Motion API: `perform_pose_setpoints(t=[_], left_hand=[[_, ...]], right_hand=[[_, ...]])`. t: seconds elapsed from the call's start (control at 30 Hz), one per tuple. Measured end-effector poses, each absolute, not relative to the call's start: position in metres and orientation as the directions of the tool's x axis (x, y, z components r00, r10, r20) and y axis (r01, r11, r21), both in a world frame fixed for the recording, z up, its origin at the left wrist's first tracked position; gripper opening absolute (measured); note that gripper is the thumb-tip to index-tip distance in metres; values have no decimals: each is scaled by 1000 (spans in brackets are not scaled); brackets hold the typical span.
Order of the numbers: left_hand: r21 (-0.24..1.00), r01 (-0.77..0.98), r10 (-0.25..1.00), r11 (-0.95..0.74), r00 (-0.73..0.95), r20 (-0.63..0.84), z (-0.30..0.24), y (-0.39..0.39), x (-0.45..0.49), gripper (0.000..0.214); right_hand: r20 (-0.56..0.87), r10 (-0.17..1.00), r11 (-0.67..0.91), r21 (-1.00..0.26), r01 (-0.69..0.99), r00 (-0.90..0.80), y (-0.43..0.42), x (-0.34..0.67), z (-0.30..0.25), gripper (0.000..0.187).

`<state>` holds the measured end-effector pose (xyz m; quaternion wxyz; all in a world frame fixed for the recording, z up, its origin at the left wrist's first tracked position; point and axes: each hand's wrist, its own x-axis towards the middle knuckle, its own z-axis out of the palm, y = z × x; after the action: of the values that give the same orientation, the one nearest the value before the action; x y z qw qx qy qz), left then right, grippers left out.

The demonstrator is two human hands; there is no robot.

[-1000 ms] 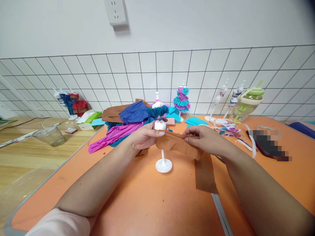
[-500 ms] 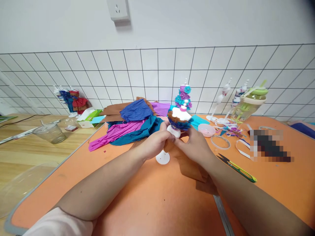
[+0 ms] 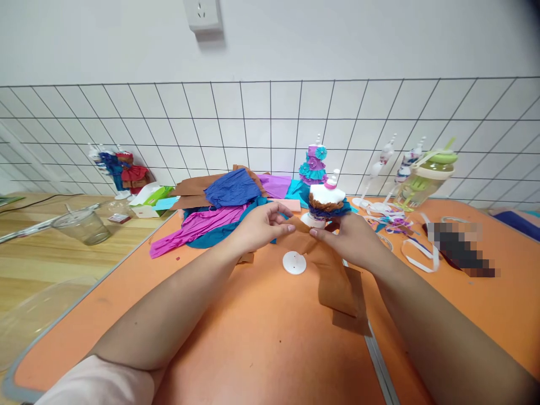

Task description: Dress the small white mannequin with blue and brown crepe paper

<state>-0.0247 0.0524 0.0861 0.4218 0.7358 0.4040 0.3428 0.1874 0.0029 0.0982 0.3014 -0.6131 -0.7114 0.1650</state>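
My left hand [image 3: 262, 226] pinches the top edge of a brown crepe paper strip [image 3: 333, 278], fingers closed on it. My right hand [image 3: 354, 239] grips the same strip and seems to hold the small white mannequin stand, whose round base [image 3: 294, 262] points toward me. The mannequin's top [image 3: 325, 199] wears white, brown and blue paper ruffles just above my right hand. The strip's loose end hangs down onto the orange table [image 3: 253, 337].
A pile of blue, magenta, teal and brown crepe paper [image 3: 219, 211] lies behind my hands. A dressed mannequin [image 3: 314, 166] stands at the wire grid. Ribbons [image 3: 415, 247], a green-lidded bottle [image 3: 424, 177], a plastic cup [image 3: 82, 225] and a green-white box [image 3: 152, 202] sit around.
The mannequin has tilted over, its base swinging toward me. My hands shifted from spreading the brown strip wide to pinching it close together near the mannequin's body.
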Motion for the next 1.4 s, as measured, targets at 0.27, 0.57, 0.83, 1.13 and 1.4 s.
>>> perform_pose_setpoints(t=[0.27,0.57,0.83,1.13,1.4], left_hand=[[843,211,782,-494,531,325,84,49,-21,58],[869,55,744,-491,546,386,69,56,-12,56],[884,21,813,-468,403,421,71,69,-2,41],[861,95,820,-500,372,435,52,128,17,46],[885,31,814,-465,408,414,49,126,20,62]], right_hand=[[266,958,255,-617,745,-108,4,179,94,20],[381,924,322,-730,603,-32,16,173,66,38],[222,964,262,-692,672,-147,2,180,44,81],[278,863,504,-413,758,-422,-38,182,22,23],[231,705,688,-450,569,-671,-50,168,10,68]])
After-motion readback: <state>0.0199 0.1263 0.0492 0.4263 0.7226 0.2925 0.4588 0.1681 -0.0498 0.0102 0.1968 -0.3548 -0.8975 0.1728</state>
